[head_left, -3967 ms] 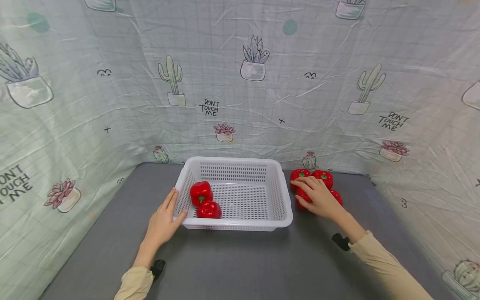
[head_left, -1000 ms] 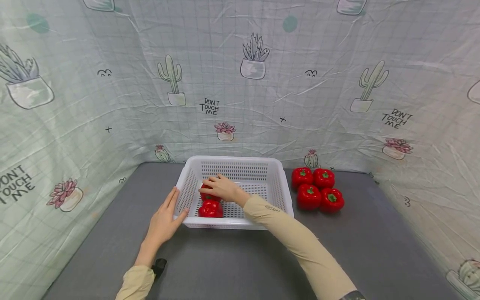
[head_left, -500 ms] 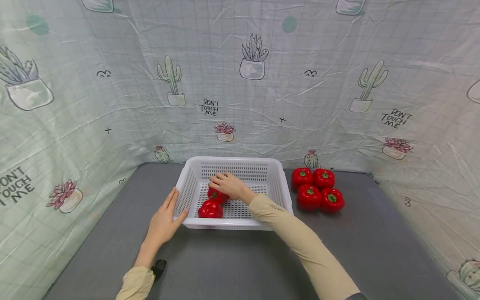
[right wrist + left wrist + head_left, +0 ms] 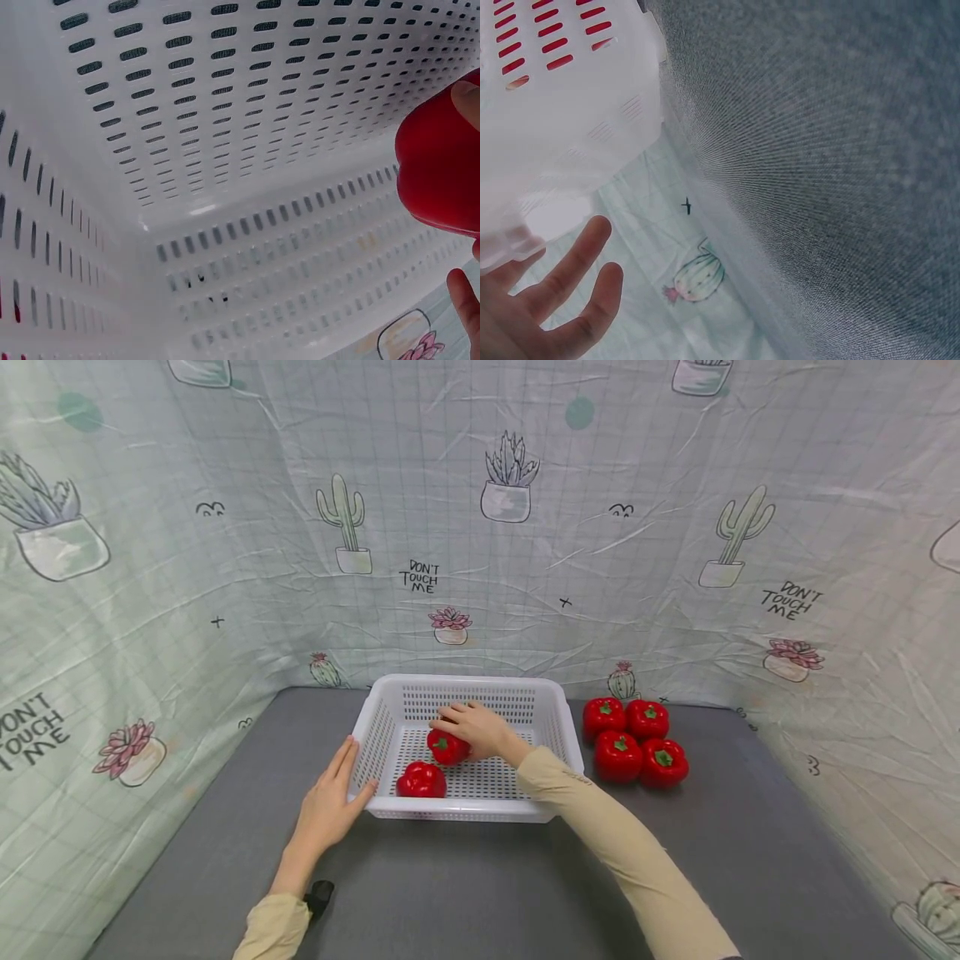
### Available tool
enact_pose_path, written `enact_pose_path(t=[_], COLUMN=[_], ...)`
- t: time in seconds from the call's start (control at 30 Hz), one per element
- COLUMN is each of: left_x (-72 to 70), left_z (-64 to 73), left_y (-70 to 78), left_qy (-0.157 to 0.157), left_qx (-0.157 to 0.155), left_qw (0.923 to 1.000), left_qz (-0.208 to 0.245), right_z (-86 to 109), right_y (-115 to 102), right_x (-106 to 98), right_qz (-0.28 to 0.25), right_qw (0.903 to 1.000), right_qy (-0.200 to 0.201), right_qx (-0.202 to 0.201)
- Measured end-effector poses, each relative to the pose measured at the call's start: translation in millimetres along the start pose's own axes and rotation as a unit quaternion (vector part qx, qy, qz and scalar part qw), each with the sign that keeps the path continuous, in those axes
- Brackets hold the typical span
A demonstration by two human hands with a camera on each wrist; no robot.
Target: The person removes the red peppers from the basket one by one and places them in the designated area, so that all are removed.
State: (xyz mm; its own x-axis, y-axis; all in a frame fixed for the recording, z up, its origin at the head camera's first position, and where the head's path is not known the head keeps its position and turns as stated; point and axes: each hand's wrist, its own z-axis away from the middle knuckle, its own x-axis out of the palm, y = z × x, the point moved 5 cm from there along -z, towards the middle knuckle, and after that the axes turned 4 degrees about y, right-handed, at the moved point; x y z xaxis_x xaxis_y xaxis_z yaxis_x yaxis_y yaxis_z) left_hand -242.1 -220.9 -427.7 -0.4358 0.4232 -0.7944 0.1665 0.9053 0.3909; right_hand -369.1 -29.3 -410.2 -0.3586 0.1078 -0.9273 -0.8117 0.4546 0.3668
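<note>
Pepper [image 4: 452, 751] farther right in basket [image 4: 465, 806]

The peppers [image 4: 450, 752] are red with green stems [image 4: 441, 744], the basket [image 4: 459, 807] white, the table [image 4: 465, 893] grey, the backdrop [image 4: 480, 552] cactus-printed.

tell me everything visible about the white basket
The white basket is rectangular, open-topped, apparently plastic, with slotted walls and floor and a smooth rim. It sits upright on the gray table. The left hand touches its left end. One red pepper rests on its floor; the right hand holds another pepper inside.
</note>
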Motion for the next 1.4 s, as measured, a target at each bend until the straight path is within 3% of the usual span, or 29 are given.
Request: enact_pose_path(t=[0.47, 0.7, 1.13, 1.4], left_x=[1.1, 2.6, -0.3, 0.6], left_z=[3.0, 3.1, 2.0, 2.1], left_y=[-0.8, -0.1, 0.3, 0.8], left_qy=[-0.006, -0.013, 0.004, -0.008], left_qx=[-0.004, -0.011, 0.000, -0.006], left_qw=[1.0000, 0.9998, 1.0000, 0.9999], left_qz=[0.003, 0.004, 0.003, 0.007], right_z=[22.3, 33.9, 59.4, 81.9], right_y=[15, 22, 26, 30], right_x=[-22, -39, -81, -85], right_qz=[-0.061, -0.105, -0.087, -0.113], right_qw=[0.9971, 0.9915, 0.9886, 0.9828], right_qy=[0.026, 0.062, 0.119, 0.135], right_qx=[0.037, 0.047, 0.033, 0.058])
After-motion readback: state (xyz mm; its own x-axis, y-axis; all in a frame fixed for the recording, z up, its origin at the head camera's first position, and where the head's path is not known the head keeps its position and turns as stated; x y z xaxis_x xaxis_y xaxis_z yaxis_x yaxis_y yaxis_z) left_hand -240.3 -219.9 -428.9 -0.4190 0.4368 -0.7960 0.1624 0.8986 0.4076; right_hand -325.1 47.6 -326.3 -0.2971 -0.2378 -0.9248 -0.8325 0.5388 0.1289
